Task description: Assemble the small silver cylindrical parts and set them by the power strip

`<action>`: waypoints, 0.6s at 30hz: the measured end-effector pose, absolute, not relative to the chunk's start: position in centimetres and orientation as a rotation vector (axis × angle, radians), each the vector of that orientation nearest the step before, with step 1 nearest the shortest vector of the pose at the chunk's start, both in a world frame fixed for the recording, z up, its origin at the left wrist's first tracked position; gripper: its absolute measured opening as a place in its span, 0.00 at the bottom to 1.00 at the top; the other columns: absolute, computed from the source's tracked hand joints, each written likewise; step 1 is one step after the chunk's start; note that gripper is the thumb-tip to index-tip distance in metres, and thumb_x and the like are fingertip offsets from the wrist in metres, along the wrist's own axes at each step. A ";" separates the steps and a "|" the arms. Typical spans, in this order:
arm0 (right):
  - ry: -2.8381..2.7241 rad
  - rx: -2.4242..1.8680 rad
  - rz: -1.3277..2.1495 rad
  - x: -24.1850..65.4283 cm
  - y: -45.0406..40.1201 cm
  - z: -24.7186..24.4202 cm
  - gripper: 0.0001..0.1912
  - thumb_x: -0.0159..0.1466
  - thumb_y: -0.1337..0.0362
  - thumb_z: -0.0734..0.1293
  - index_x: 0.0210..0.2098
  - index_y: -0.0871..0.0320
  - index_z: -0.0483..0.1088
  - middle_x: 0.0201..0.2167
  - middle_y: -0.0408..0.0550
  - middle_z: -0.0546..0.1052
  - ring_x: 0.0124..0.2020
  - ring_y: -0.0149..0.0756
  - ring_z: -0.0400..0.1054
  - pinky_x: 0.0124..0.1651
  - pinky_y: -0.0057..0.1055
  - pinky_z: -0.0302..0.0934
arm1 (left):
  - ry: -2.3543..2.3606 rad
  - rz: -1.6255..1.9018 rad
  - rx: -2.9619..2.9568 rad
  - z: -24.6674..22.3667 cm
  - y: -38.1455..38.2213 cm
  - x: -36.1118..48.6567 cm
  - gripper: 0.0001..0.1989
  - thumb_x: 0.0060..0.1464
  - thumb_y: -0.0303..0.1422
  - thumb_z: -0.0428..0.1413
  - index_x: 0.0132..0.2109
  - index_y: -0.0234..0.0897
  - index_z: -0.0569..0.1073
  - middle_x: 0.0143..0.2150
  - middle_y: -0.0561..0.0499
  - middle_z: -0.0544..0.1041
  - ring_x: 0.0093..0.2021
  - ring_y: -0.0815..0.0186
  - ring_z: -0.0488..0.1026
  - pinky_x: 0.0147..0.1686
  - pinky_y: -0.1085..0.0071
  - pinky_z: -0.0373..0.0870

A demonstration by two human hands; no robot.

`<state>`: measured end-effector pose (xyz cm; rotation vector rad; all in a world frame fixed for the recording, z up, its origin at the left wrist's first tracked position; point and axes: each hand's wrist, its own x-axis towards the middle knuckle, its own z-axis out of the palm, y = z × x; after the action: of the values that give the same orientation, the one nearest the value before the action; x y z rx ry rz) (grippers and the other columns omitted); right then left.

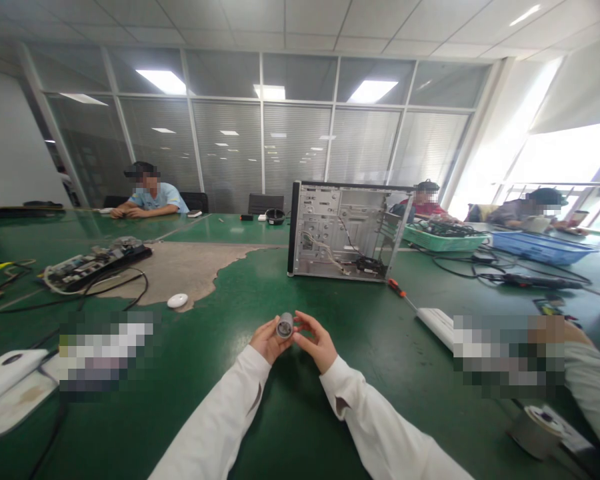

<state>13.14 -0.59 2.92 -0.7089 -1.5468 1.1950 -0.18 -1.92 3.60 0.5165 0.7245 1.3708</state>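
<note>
A small grey cylinder (285, 326), with its round end facing me and darker detail inside, is held above the green table. My left hand (267, 341) is closed around its left side and underside. From the right, the thumb and forefinger of my right hand (318, 341) curve onto its edge, closed on it with a gap between them. What the cylinder is exactly cannot be made out. Beyond my hands stands an open computer case (347, 230), its metal frame and loose cables showing. A screwdriver (397, 289) with an orange-and-black handle lies by its lower right corner.
Left lie a stripped electronic assembly (100, 261) with black cables and a white round piece (177, 301). Right are a white bar-shaped object (436, 325), a metal cylinder (537, 432), a green basket (445, 242), a blue basket (543, 249) and a co-worker's sleeve (593, 380). Other people sit farther back.
</note>
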 end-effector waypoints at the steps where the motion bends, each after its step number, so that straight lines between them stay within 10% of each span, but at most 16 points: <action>1: -1.541 -0.701 1.219 13.2 -0.5 2.9 0.24 0.47 0.61 0.65 0.44 0.53 0.60 0.42 0.48 0.66 0.39 0.36 0.62 0.32 0.30 0.61 | 0.715 1.347 0.516 3.6 -2.0 -0.1 0.10 0.46 0.33 0.52 0.35 0.29 0.67 0.27 0.45 0.74 0.30 0.64 0.72 0.32 0.69 0.68; 18: -1.490 -0.593 1.444 13.1 0.2 1.9 0.20 0.49 0.62 0.65 0.42 0.55 0.64 0.38 0.47 0.70 0.34 0.33 0.64 0.32 0.29 0.60 | 0.798 1.231 0.487 3.2 -1.9 -0.2 0.14 0.45 0.37 0.53 0.35 0.28 0.68 0.28 0.44 0.75 0.26 0.66 0.73 0.30 0.72 0.70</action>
<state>13.07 0.16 1.90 -0.5931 -1.4898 1.4442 -0.20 -1.92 3.18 0.4872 0.7980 1.2314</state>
